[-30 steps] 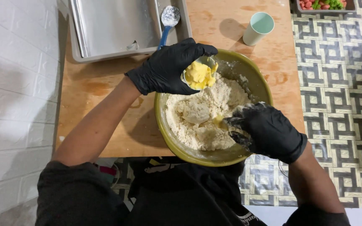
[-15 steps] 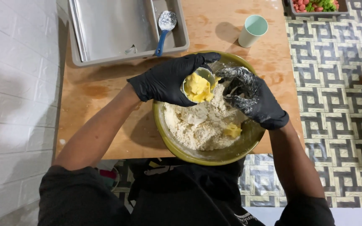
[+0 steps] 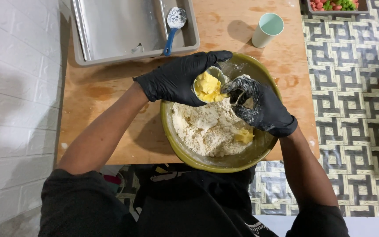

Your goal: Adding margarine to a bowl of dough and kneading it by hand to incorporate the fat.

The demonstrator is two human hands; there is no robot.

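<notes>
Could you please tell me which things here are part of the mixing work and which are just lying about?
In use: left hand holding small cup of butter; right hand; green bowl; flour.

Lying about: metal tray; blue-handled spoon; mint cup; vegetable container.

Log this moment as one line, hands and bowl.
left hand: holds small cup of butter | right hand: fingers at the butter, floury | bowl: flour, butter lump

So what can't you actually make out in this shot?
Head view only:
- Small cup of butter: mostly wrapped by the left hand.
- Right hand fingertips: caked in flour.
- Food tray: cut off by the top edge.
- Bowl bottom: buried under flour.
</notes>
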